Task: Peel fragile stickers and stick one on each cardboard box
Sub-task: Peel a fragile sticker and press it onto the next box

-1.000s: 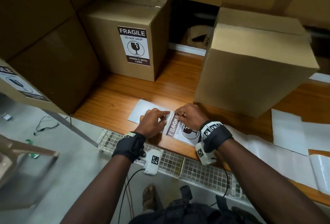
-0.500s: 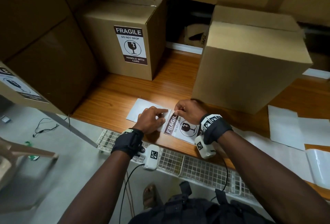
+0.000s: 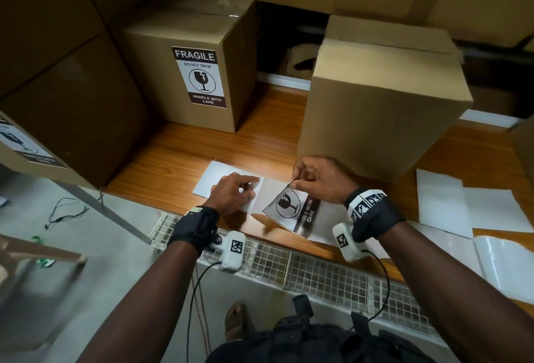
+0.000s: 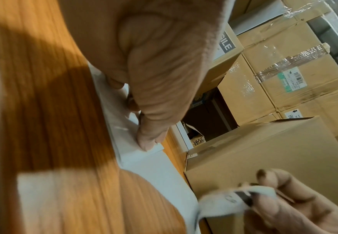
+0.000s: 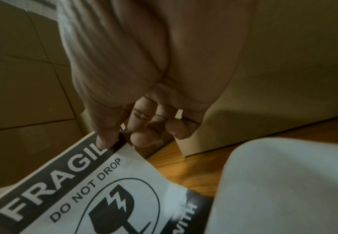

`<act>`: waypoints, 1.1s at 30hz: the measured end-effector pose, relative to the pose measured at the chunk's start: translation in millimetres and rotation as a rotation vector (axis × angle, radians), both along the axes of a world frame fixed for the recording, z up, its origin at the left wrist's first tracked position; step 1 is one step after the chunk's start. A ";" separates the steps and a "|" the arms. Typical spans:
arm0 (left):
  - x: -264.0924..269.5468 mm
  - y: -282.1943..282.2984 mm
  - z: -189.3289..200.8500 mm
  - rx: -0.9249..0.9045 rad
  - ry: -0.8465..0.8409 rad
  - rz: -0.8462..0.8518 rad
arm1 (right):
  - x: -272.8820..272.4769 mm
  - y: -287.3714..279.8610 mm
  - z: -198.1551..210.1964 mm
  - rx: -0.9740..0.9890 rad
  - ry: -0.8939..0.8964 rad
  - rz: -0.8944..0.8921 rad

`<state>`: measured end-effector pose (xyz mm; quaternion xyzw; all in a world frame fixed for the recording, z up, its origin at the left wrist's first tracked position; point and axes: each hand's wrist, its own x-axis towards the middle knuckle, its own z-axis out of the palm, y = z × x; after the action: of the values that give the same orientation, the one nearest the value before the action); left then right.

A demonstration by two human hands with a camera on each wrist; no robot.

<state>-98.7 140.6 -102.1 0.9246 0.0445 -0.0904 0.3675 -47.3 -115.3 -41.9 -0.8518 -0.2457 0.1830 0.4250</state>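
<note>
A wooden surface (image 3: 202, 148) with orange-brown grain runs across the middle; a white wire mesh tray (image 3: 318, 273) lines its near edge toward 6 o'clock; a pale grey floor (image 3: 95, 247) spreads at 8 o'clock, with a thin black cable (image 3: 65, 212) lying loose on it; light is dim, brightest on the wood at centre.

a wooden tabletop (image 3: 185, 157) is seen, with a wire mesh tray (image 3: 318, 273) fixed along its near edge. loose white sheets (image 3: 442, 203) are spread on the wood at the right. a black cable (image 3: 62, 212) is laid on the grey floor (image 3: 95, 261) at the left, near small green scraps (image 3: 43, 262). a sandalled foot (image 3: 235, 319) is set below the tray.
</note>
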 end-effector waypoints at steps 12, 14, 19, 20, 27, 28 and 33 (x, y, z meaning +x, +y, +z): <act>-8.6 -20.8 4.7 0.164 -0.020 0.067 | -29.8 -68.6 49.4 0.216 -0.042 -0.084; -9.3 -24.2 4.6 0.193 -0.015 0.089 | -34.6 -83.0 57.0 0.240 -0.086 -0.066; -11.0 -32.3 5.6 0.244 -0.021 0.127 | -46.3 -121.8 70.2 0.274 -0.120 -0.048; -11.2 -33.3 6.1 0.259 -0.025 0.127 | -48.3 -128.5 71.2 0.277 -0.124 -0.056; -18.2 -51.8 25.5 0.292 -0.094 0.115 | -52.3 -164.6 66.3 0.297 -0.187 -0.247; -21.5 -59.1 34.2 0.300 -0.173 0.122 | -52.3 -168.0 66.2 0.305 -0.201 -0.276; -41.8 -137.5 103.3 -0.120 -0.432 -0.016 | -48.9 -174.3 63.0 0.325 -0.242 -0.408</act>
<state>-140.5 3.1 1.2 0.8992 -0.0480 0.1043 0.4222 -96.2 -289.7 21.2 -0.8199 -0.1442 -0.0510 0.5517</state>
